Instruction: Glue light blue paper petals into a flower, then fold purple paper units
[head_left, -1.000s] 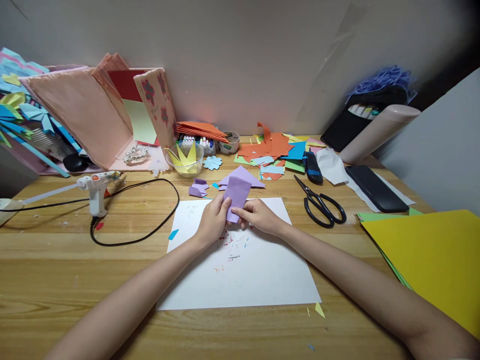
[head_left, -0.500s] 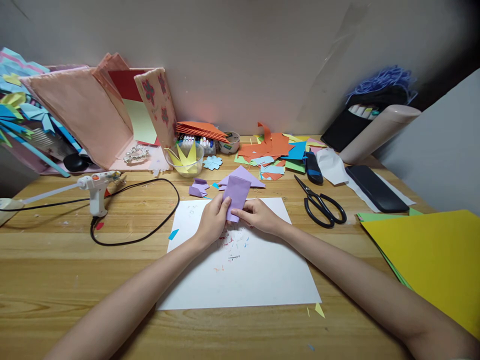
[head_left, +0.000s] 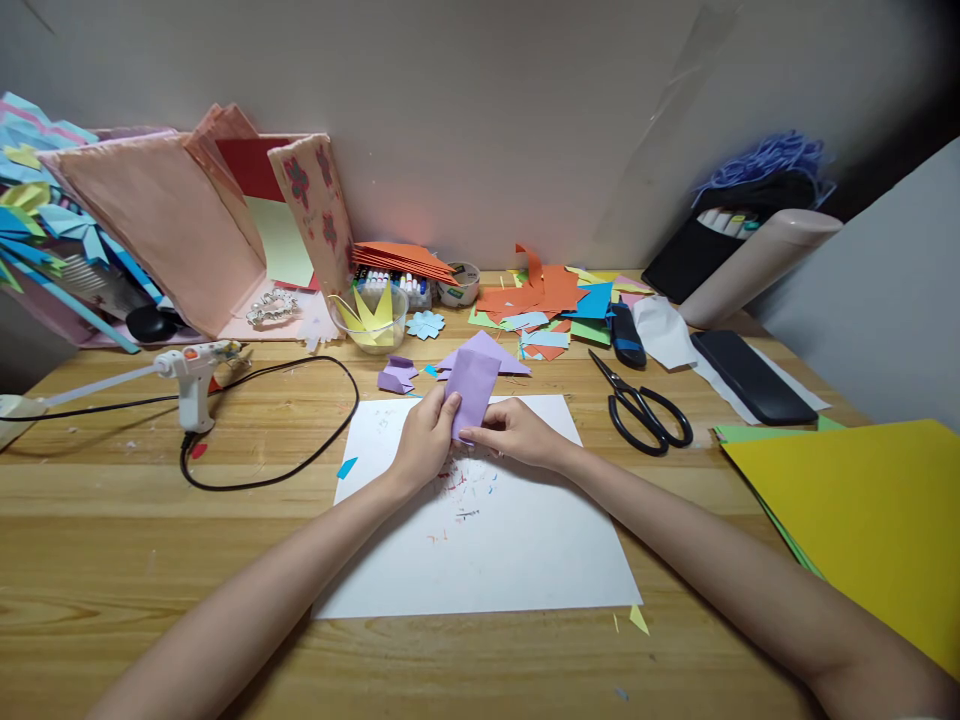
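A folded piece of purple paper [head_left: 475, 388] is held up above a white sheet [head_left: 525, 540] marked with small coloured smudges. My left hand [head_left: 429, 432] grips its left edge, thumb on the front and fingers behind. At its lower right corner, my right hand [head_left: 519, 432] pinches the paper between thumb and fingers, which are partly hidden behind it. More purple paper [head_left: 510, 356] lies just beyond, and a small curled purple scrap [head_left: 397, 375] rests left of it. A blue scrap [head_left: 346, 468] sits on the sheet's left edge.
Black-handled scissors [head_left: 641, 405] lie to the right, near a phone-like black slab [head_left: 754, 378] and yellow sheets [head_left: 855, 490]. At left stands a glue gun [head_left: 196, 385] with a looped black cord [head_left: 352, 385]. Paper scraps [head_left: 536, 292], a clear bowl [head_left: 382, 335] and a tape roll [head_left: 459, 285] line the back.
Both hands stay in almost the same place. The purple paper tilts very slightly, and my right thumb has shifted a little left along its lower edge.
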